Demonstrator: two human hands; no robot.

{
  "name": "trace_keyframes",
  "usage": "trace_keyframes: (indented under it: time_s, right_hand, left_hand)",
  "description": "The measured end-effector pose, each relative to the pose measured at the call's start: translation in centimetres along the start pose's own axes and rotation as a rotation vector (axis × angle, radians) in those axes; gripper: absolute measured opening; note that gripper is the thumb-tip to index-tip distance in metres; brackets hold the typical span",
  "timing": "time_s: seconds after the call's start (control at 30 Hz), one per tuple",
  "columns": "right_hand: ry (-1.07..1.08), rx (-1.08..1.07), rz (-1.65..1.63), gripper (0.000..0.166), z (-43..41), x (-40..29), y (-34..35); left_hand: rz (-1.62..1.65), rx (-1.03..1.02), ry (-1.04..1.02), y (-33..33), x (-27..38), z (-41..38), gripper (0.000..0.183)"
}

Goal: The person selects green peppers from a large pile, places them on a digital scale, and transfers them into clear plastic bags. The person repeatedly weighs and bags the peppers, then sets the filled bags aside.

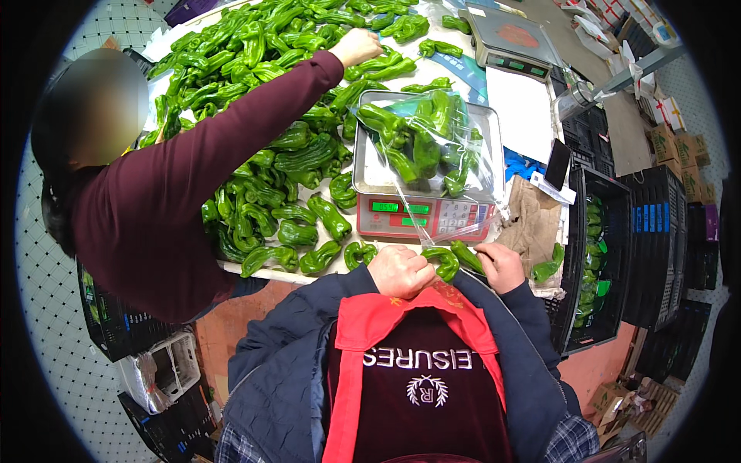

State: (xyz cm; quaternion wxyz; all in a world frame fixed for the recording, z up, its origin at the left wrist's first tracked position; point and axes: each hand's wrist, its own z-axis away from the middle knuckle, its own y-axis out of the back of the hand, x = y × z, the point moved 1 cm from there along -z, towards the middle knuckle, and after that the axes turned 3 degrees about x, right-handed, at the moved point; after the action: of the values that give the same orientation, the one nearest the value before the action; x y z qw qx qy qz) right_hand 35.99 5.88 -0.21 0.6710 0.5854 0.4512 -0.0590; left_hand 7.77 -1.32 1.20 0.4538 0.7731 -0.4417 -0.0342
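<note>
A clear plastic bag [427,139] of green peppers lies on the steel pan of a red-and-white digital scale [370,226]. Its loose edge hangs over the keypad towards me. My left hand [402,271] is curled at the table edge, against the top of my red apron [370,315]; whether its fingers pinch anything is hidden. To the right, my right hand [502,266] is bent beside the end of a loose green pepper [466,257], and I cannot tell if it grips it. A curved pepper [443,263] lies between my hands.
A co-worker's arm [231,124] reaches across the pepper heap [301,150] on the left. A second scale [509,40] stands at the back. On the right are a brown cloth [521,217], a phone [557,164] and a black crate [622,243] holding bagged peppers.
</note>
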Motion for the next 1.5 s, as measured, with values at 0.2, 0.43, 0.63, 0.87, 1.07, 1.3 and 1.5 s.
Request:
trace_keyframes:
  time_s: [0.2,0.43,0.63,0.87,1.07,1.3,1.5]
  right_hand:
    - [0.183,0.238,-0.006,0.033,-7.3,-6.4,-1.0]
    - [0.209,0.278,0.242,0.059,-14.0,-6.5,-5.1]
    - [0.167,0.092,0.362,0.059,-16.4,-8.4,-5.5]
    - [0.062,0.091,-0.461,0.047,-15.2,-8.3,-4.6]
    - [0.186,0.153,-0.044,0.087,-13.7,-8.4,-2.1]
    - [0.093,0.167,-0.018,0.078,-14.6,-7.4,-2.8]
    - [0.203,0.090,-0.028,0.062,-13.6,-7.7,-3.5]
  left_hand:
    - [-0.112,0.369,0.204,1.8,-0.4,-4.1,0.050]
    - [-0.345,0.247,0.320,0.5,-4.4,-6.8,0.051]
    - [-0.214,0.346,0.250,2.0,-5.1,-7.1,0.017]
    - [-0.148,0.489,0.286,3.8,-5.3,-6.5,0.025]
    - [-0.115,0.540,0.330,4.0,-5.2,-5.7,0.023]
    - [-0.112,0.608,0.318,3.5,-5.6,-5.4,0.021]
    - [-0.110,0.554,0.268,3.8,-5.2,-5.2,0.025]
